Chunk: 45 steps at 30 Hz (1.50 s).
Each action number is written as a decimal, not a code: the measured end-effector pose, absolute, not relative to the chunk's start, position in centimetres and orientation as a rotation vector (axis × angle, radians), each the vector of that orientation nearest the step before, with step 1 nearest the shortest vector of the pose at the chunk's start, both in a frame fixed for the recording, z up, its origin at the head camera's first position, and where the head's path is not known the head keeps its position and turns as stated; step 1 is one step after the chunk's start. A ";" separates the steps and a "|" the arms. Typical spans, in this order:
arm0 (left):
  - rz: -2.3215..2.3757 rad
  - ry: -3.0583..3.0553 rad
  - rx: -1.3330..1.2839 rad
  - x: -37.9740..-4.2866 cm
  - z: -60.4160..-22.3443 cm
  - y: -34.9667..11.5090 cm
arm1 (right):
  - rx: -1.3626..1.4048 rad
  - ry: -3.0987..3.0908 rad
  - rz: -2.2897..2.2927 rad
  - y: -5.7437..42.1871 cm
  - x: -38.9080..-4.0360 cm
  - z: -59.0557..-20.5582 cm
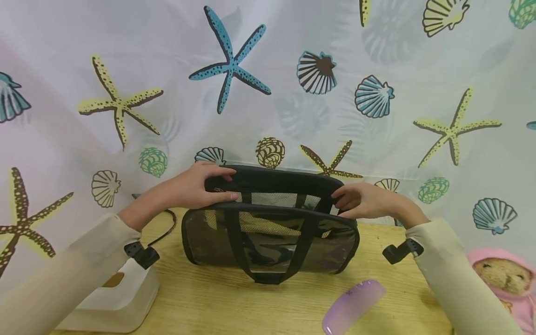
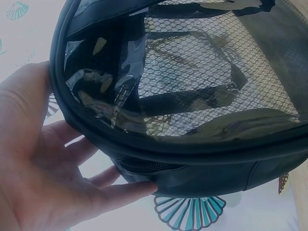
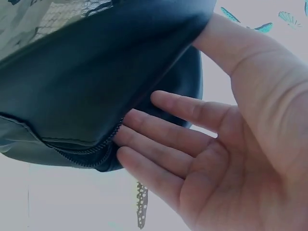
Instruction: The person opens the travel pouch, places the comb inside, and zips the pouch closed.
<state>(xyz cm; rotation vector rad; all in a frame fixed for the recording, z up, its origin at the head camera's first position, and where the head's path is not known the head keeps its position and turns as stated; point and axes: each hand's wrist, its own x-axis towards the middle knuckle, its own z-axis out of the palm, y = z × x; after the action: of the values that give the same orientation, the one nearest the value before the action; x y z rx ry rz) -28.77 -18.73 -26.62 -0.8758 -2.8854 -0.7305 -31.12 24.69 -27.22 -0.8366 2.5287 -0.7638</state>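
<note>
a see-through tote bag with black trim (image 1: 268, 249) sits on the yellowish wooden table (image 1: 217, 302) before a starfish-and-shell curtain (image 1: 284, 28), its top gaping and its front handle (image 1: 270, 278) hanging down. the left hand (image 1: 197, 186) touches the left end of the opening, thumb on the front rim, fingers spread apart. the right hand (image 1: 368, 200) is at the right end, its fingers fairly straight against the black side, near the zipper (image 3: 86, 164). a curved lavender object (image 1: 353, 304) lies in front; a white box (image 1: 142, 291) stands left, a pink-hooded plush toy (image 1: 504, 277) right.
</note>
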 end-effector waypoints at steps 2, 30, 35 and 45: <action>-0.739 -2.880 -0.894 -28.7 -26.6 -18.7 | -0.811 2.529 -0.733 24.9 -31.0 -27.3; -0.831 -2.949 -0.859 -29.3 -27.2 -19.2 | -0.302 2.571 -0.161 27.3 -24.5 -38.7; -0.853 -2.937 -0.866 -29.2 -27.1 -19.2 | -0.313 2.636 -0.236 27.2 -24.2 -40.8; -0.849 -2.955 -0.842 -29.4 -26.8 -19.0 | -0.383 2.698 -0.281 27.3 -23.6 -42.6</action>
<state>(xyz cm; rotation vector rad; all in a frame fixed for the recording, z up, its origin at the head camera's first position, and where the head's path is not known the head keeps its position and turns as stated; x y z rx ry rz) -29.44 -18.98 -26.83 -0.8424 -2.9545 -0.8485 -23.59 27.28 -42.65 -0.3834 2.6981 -0.2813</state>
